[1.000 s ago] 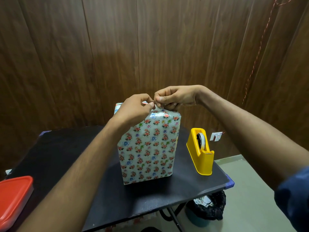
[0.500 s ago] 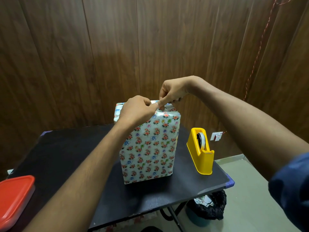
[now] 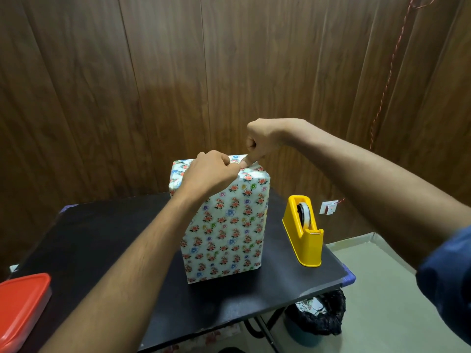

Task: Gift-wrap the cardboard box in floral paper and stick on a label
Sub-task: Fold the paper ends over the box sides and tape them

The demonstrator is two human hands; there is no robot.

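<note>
The box, fully covered in white floral paper, stands upright on the black table. My left hand lies on the box's top near edge with its fingers curled, gripping the paper fold there; what is under the fingers is hidden. My right hand hovers above the top with most fingers curled, and its straight index finger presses down on the top paper right beside my left fingers. I see no label.
A yellow tape dispenser stands just right of the box near the table's right edge. A red-lidded container sits at the near left corner. A black-lined bin is under the table's right side. A wooden wall is behind.
My right hand stopped pinching beside my left hand, rose, and now pushes its index finger onto the box top. My left hand stayed on the top edge.
</note>
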